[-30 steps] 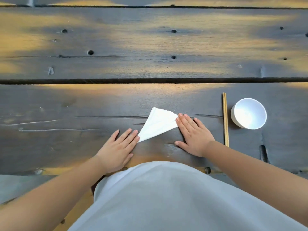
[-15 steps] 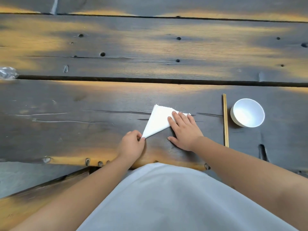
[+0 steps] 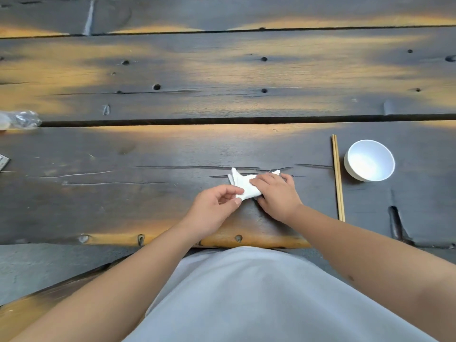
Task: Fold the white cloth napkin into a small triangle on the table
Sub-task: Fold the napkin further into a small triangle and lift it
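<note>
The white cloth napkin [image 3: 244,185] lies folded into a triangle on the dark wooden table [image 3: 148,156], near its front edge. My left hand [image 3: 214,211] pinches the napkin's near left corner between thumb and forefinger and lifts it off the wood. My right hand [image 3: 276,193] lies flat with straight fingers on the napkin's right part and hides that side. A small far corner of the cloth shows beyond my right fingers.
A pair of wooden chopsticks [image 3: 337,176] lies lengthwise to the right of my right hand, and a white bowl [image 3: 369,160] stands beyond them. A crumpled clear plastic wrapper [image 3: 21,119] sits at the table's far left. A gap between planks [image 3: 222,120] runs across.
My left hand went from lying flat beside the napkin to pinching its left corner and lifting it toward the right. My right hand slid further onto the cloth.
</note>
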